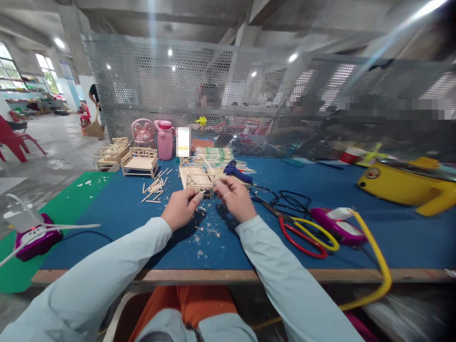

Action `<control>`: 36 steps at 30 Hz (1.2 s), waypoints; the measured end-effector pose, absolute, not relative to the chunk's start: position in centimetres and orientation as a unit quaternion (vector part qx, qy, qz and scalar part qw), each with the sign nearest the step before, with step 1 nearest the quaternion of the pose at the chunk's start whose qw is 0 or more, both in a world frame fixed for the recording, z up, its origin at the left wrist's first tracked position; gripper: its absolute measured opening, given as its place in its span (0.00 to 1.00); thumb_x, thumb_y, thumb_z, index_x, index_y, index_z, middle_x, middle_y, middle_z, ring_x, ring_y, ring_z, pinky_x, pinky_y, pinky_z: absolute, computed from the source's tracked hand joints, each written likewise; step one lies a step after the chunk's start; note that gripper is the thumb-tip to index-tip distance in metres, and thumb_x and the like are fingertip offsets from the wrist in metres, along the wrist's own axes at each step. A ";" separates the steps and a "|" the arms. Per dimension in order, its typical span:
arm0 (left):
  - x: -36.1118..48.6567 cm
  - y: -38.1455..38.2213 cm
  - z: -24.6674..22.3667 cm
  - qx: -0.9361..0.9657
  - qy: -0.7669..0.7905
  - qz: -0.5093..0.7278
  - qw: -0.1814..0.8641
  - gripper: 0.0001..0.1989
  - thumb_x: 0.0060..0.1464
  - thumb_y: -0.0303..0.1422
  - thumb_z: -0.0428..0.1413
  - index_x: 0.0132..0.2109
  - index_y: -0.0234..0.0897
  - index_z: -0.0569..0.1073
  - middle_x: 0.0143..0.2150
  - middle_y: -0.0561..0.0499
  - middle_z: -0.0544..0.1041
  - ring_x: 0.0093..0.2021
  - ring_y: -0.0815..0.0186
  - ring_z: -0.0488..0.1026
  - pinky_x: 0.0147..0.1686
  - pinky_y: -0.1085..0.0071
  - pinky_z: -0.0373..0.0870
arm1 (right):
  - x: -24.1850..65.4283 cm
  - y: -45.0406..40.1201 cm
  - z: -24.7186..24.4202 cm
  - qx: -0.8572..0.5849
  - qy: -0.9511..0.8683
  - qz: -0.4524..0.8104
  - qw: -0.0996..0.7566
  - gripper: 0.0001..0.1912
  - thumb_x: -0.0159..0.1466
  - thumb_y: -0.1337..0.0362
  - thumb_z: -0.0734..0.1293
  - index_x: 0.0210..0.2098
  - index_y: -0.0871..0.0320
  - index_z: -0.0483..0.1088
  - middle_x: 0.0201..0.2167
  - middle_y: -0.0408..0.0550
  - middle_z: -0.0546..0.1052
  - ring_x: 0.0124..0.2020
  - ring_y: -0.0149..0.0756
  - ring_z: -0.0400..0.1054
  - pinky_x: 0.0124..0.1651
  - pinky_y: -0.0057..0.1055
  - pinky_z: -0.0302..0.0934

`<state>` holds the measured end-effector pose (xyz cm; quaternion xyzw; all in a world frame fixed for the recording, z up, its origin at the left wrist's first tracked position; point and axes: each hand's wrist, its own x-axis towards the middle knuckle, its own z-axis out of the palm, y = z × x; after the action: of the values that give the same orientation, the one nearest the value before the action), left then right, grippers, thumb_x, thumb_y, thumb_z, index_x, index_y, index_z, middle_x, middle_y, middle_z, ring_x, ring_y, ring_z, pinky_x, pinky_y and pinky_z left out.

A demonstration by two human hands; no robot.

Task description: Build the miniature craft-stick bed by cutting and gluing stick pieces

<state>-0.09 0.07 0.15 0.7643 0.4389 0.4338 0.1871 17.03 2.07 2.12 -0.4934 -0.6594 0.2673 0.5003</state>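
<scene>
My left hand (pixel 181 208) is closed, thumb and fingers pinched round a small pale wooden stick (pixel 202 192) at the front of a small wooden frame model (pixel 196 175). Close to the model's right front corner, my right hand (pixel 235 197) has its fingertips pressed together; whether something small is between them is hidden. The model stands upright on the blue table mat (pixel 142 242), just beyond both hands. Left of it lies a loose pile of short sticks (pixel 156 187). A dark blue glue gun (pixel 237 172) rests behind my right hand.
Two finished-looking wooden models (pixel 139 162) (pixel 113 153) and a pink bottle (pixel 165 140) stand back left. Scissors (pixel 302 232), black cable and a purple power strip (pixel 338 225) lie right, beside a yellow pot (pixel 395 183). Another purple strip (pixel 37 237) is far left. Perforated panel behind.
</scene>
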 end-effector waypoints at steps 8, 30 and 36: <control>0.1 -0.1 0.1 0.766 0.422 0.436 0.210 0.17 0.58 0.37 0.45 0.24 0.35 0.66 0.21 0.55 0.64 0.25 0.71 0.60 0.28 0.75 0.55 | 22.3 1.1 1.2 -0.719 -0.692 0.041 0.053 0.09 0.56 0.57 0.64 0.25 0.56 0.65 0.26 0.48 0.74 0.29 0.37 0.66 0.27 0.28 0.49; 1.5 -3.2 2.0 0.778 0.245 0.402 0.417 0.20 0.56 0.44 0.46 0.29 0.34 0.72 0.28 0.49 0.68 0.31 0.67 0.63 0.35 0.71 0.63 | 16.7 -3.6 3.5 -0.355 -0.518 0.541 0.559 0.14 0.49 0.59 0.66 0.35 0.55 0.67 0.34 0.49 0.73 0.32 0.34 0.68 0.29 0.29 0.63; 1.0 -3.8 2.9 0.783 0.215 0.380 0.442 0.19 0.55 0.43 0.48 0.29 0.33 0.72 0.25 0.51 0.67 0.27 0.69 0.61 0.31 0.73 0.63 | 16.2 -1.4 4.8 -0.271 -0.601 0.636 0.400 0.28 0.40 0.60 0.61 0.43 0.57 0.67 0.32 0.52 0.75 0.41 0.47 0.69 0.41 0.46 0.64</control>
<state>1.01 -3.83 2.85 0.7833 0.2153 0.3801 0.4423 16.15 -1.39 4.78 -0.2710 -0.6011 0.6364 0.4003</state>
